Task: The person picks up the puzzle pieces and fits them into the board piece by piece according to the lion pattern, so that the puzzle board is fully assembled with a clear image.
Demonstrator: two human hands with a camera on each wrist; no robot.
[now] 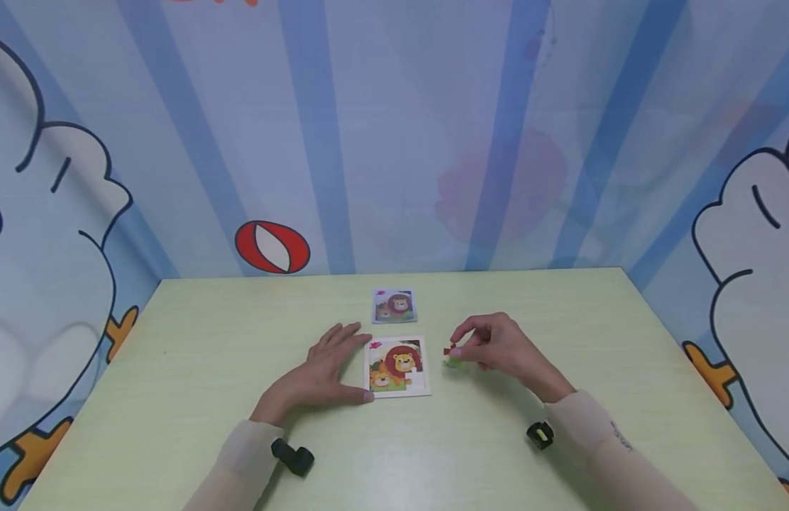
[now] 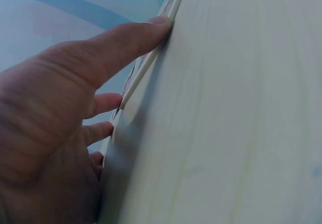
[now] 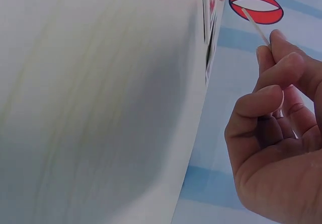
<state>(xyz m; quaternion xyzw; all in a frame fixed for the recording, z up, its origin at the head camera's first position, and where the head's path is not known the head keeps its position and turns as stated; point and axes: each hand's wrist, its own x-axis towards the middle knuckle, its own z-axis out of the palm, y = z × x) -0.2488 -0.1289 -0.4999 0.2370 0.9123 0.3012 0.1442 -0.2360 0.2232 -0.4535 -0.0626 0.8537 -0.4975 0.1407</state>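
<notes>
A lion jigsaw puzzle in a white frame [image 1: 428, 383] lies at the middle of the table, with a pale gap at its lower right. My left hand [image 1: 330, 369] rests at the puzzle's left side, fingers spread and the thumb [image 2: 160, 26] touching its edge. Right of the puzzle, my right hand [image 1: 497, 345] pinches a small red and green puzzle piece [image 1: 453, 360] between thumb and fingertips. The right wrist view shows that piece [image 3: 255, 26] edge-on, thin and raised off the table.
Behind the puzzle lies a picture card [image 1: 394, 306] with the same lion scene. The pale wooden table [image 1: 241, 319] ends at a blue striped backdrop [image 1: 394, 142]. Dark wrist devices [image 1: 294, 458] sit on both sleeves.
</notes>
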